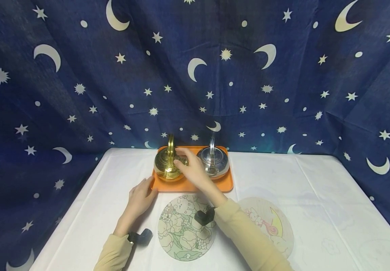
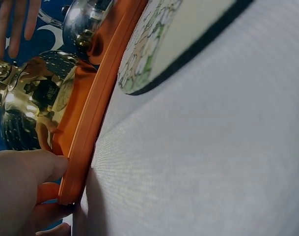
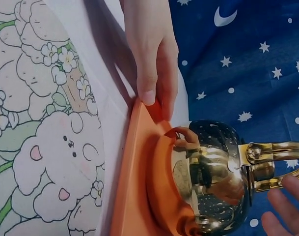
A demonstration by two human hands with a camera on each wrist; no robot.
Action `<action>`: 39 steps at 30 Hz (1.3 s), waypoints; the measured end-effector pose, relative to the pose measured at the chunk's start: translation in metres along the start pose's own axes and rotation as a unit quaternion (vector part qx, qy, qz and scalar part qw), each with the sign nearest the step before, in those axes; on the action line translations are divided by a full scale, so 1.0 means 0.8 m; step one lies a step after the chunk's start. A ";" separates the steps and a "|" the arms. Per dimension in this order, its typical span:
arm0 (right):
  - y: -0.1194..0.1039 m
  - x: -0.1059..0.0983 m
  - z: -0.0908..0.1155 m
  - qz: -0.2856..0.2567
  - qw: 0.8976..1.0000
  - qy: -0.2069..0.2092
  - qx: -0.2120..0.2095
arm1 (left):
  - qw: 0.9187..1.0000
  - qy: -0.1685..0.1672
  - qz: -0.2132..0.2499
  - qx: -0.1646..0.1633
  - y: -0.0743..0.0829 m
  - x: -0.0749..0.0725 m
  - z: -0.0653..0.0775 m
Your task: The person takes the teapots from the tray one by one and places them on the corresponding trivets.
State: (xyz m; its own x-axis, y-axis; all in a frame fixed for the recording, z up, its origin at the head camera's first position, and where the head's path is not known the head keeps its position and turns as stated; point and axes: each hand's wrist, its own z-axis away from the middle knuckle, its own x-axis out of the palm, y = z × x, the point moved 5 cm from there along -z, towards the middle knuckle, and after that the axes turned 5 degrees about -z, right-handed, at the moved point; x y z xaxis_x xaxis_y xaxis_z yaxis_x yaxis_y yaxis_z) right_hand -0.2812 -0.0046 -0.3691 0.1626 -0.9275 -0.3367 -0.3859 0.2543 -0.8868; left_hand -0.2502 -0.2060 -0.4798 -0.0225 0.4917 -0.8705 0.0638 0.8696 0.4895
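Note:
A shiny gold kettle (image 1: 168, 171) with an upright arched handle (image 3: 277, 152) stands on the left part of an orange tray (image 1: 181, 185). Beside it, on the right of the same tray, is a silver kettle (image 1: 220, 162) of similar shape. My left hand (image 1: 140, 198) holds the tray's front left corner, its thumb (image 2: 53, 167) on the rim and other fingers around the outer side. Next to the gold kettle's handle, my right hand (image 1: 193, 167) reaches in with fingers spread and nothing between them. Its fingertips (image 3: 286, 201) are close to the handle in the right wrist view.
In front of the tray lies a round mat with a floral rabbit print (image 1: 181, 244). A second round mat (image 1: 283, 229) with a moon print lies to its right, partly under my right sleeve. A blue star-and-moon curtain (image 1: 195, 101) hangs behind the white-covered table (image 1: 317, 210).

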 end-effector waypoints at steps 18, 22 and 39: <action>0.011 0.017 -0.016 -0.095 0.994 0.004 0.057 | 1.000 0.002 -0.002 0.008 0.000 0.000 -0.001; 0.013 0.018 -0.019 -0.095 0.994 0.010 0.062 | 1.000 0.001 -0.004 0.006 0.000 -0.001 -0.001; 0.018 0.024 -0.022 -0.111 0.990 0.039 0.082 | 1.000 0.002 -0.005 0.003 0.002 -0.002 0.000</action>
State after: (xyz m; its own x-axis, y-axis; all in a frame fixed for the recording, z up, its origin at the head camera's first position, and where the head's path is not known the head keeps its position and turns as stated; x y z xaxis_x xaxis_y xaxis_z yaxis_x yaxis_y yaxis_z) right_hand -0.2997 -0.0233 -0.3826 0.1541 -0.9822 -0.1077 -0.1949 0.0766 -0.9778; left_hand -0.2504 -0.2054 -0.4774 -0.0264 0.4827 -0.8754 0.0691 0.8745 0.4801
